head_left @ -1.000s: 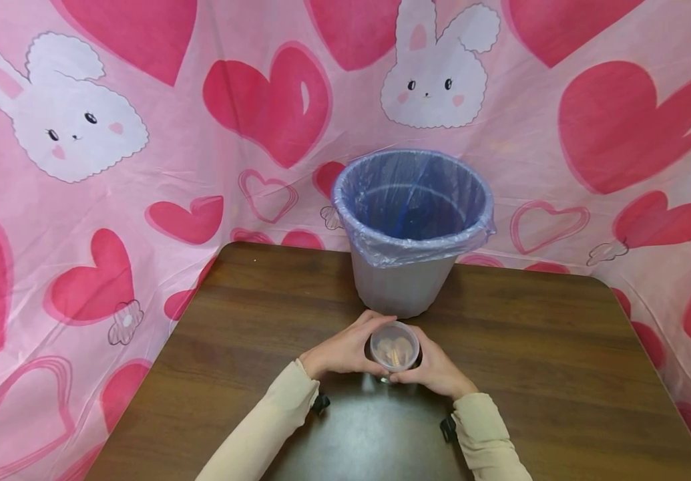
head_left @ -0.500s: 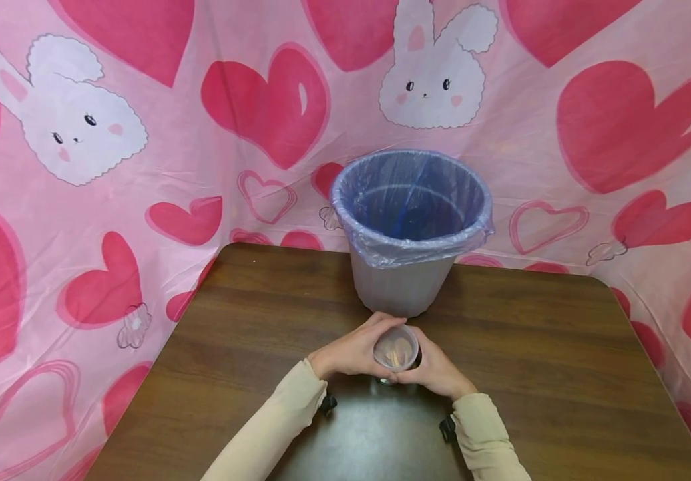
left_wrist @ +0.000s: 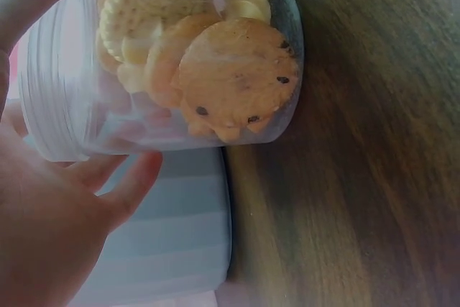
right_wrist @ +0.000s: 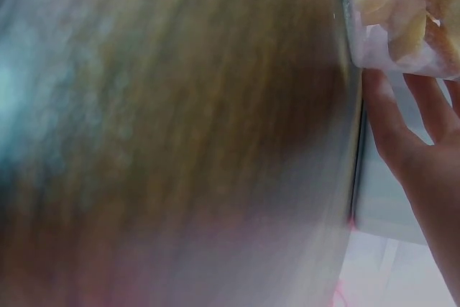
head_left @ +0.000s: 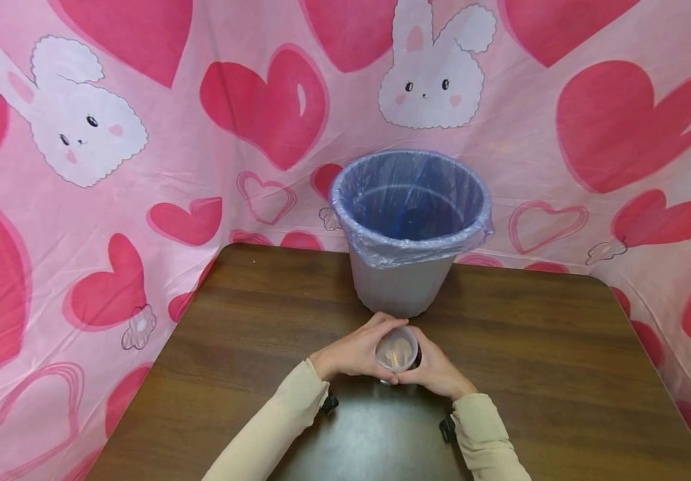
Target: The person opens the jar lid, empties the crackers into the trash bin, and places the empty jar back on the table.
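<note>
A clear, round plastic jar [head_left: 396,349] of cookies is between my two hands, just in front of the bin. My left hand [head_left: 354,351] curls round its left side near the ridged top, which shows in the left wrist view as a lid or threaded neck [left_wrist: 61,91]. My right hand [head_left: 438,371] grips the right side, with fingers behind the jar. Both thumbs meet at the near side. Inside, the left wrist view shows round and scalloped cookies [left_wrist: 237,70], one with dark specks. Whether the jar's base touches the table I cannot tell.
A pale bin [head_left: 396,287] with a translucent blue-purple liner [head_left: 375,244] stands right behind the hands. The brown wood-look table [head_left: 249,314] has rounded back corners. A pink cloth [head_left: 171,167] with hearts and rabbits hangs behind and at both sides.
My left hand has shifted slightly right, and the jar's top has moved a little the same way. My right hand has hardly moved; both hands keep hold of the jar.
</note>
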Available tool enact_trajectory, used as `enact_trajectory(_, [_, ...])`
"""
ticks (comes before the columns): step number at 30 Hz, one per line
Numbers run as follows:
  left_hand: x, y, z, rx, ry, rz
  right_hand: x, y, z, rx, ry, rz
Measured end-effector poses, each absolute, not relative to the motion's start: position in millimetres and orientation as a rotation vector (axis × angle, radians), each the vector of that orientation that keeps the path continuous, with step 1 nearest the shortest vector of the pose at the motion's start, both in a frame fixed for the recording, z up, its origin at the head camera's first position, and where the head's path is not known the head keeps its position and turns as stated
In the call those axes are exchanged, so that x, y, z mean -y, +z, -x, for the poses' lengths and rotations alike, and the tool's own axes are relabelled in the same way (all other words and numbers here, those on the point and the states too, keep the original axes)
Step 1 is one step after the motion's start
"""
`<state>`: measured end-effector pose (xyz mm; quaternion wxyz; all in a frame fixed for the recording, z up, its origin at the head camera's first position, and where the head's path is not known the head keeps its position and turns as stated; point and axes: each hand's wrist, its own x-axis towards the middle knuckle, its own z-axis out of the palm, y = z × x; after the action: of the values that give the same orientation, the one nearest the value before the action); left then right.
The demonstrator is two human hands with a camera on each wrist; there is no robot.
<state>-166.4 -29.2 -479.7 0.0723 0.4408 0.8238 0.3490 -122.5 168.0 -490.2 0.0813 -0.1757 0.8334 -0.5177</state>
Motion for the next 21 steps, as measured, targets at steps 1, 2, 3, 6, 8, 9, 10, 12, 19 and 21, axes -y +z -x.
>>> enact_trajectory(1, [29,-480,166,-2.473,1.048,-1.319,-168,-492,123,-2.496,-1.551,0.538])
enact_trajectory(2, [30,-480,166,-2.471,1.048,-1.313,-169,-496,124,-2.500,-1.555,0.540])
enact_trajectory(3, [30,-480,166,-2.470,1.046,-1.307,-170,-500,126,-2.507,-1.552,0.540])
enact_trajectory(6, [31,-481,167,-2.474,1.035,-1.302,-172,-513,130,-2.527,-1.541,0.544])
enact_trajectory(8, [32,-481,167,-2.475,1.033,-1.312,-174,-522,133,-2.529,-1.535,0.540])
enact_trajectory(9, [32,-481,167,-2.476,1.031,-1.319,-174,-524,134,-2.528,-1.536,0.539])
enact_trajectory(10, [33,-481,167,-2.474,1.034,-1.323,-174,-525,134,-2.522,-1.545,0.542])
enact_trajectory(12, [34,-481,167,-2.474,1.036,-1.336,-174,-526,135,-2.511,-1.562,0.541])
enact_trajectory(19, [38,-480,168,-2.482,1.043,-1.329,-170,-514,130,-2.481,-1.593,0.535])
enact_trajectory(21, [39,-479,167,-2.484,1.046,-1.321,-169,-505,127,-2.462,-1.602,0.544])
